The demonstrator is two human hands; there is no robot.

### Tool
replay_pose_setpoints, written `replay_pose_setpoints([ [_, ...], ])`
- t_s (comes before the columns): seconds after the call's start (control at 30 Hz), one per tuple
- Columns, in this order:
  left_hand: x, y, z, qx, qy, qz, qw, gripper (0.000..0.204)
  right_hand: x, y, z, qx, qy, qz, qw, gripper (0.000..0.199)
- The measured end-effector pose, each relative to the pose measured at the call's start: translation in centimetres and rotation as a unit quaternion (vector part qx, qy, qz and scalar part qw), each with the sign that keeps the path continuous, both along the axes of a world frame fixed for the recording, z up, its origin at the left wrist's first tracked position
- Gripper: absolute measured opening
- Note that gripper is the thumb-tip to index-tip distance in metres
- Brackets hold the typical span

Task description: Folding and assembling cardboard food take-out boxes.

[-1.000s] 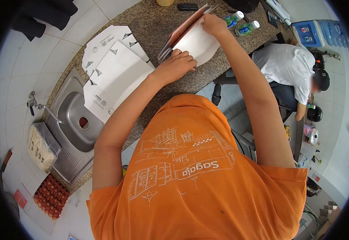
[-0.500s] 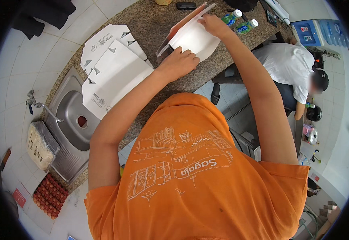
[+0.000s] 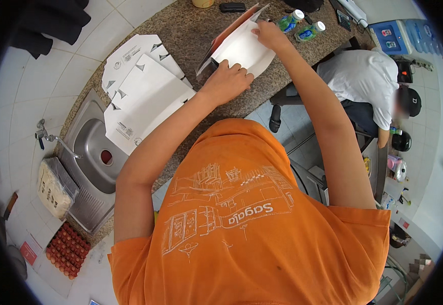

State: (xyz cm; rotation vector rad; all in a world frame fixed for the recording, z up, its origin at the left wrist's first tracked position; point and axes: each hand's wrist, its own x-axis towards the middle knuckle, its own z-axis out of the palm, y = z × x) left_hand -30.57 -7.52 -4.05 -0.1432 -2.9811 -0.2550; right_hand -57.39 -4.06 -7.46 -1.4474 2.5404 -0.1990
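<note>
A partly folded cardboard carton (image 3: 241, 52), white on the side facing me and orange-brown on its far panel, stands tilted on the granite counter. My left hand (image 3: 227, 81) is curled over its near end, where a dark patch shows beside the fingers. Higher up, my right hand (image 3: 271, 35) grips the carton's right far edge with bent fingers. To the left of my left forearm, flat white carton blanks (image 3: 150, 96) with cut slots lie overlapping, partly hanging toward the sink.
A steel sink (image 3: 95, 147) with a tap (image 3: 54, 137) is at the left, near a bagged pack (image 3: 56, 188) and trays of eggs (image 3: 68, 249). Two small green-labelled bottles (image 3: 310, 31) stand right of my right hand. A seated person (image 3: 361, 84) in white bends over at right.
The view has turned slightly. Both hands keep their hold on the carton, and its white side flap at the right seems drawn in a little.
</note>
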Motion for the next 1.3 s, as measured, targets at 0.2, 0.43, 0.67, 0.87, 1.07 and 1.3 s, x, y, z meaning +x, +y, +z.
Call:
replay_pose_setpoints([
  [0.2,0.4,-0.2,0.2,0.022,0.008,0.027,0.999,0.026,-0.7,0.5,0.3,-0.045,0.002,0.043,0.998,0.044],
  [0.43,0.1,1.0,1.1,0.000,-0.013,0.091,0.996,0.032,-1.3,0.7,1.1,-0.064,-0.012,0.151,0.986,0.044],
  [0.67,0.0,1.5,0.1,-0.050,0.003,0.097,0.994,0.026,-1.0,-0.5,0.0,-0.050,0.023,0.142,0.988,0.037],
  [0.87,-0.5,1.3,-0.2,-0.046,-0.009,0.085,0.995,0.028,-0.9,-0.9,-0.6,-0.061,0.042,0.147,0.986,0.038],
  [1.07,-0.3,1.3,0.1,0.017,-0.017,0.094,0.995,0.031,0.5,0.9,1.7,-0.061,0.023,0.113,0.991,0.036],
  [1.3,0.2,1.0,-2.0,-0.071,0.059,0.085,0.992,0.032,0.6,0.0,0.0,-0.075,0.013,0.105,0.992,0.035],
])
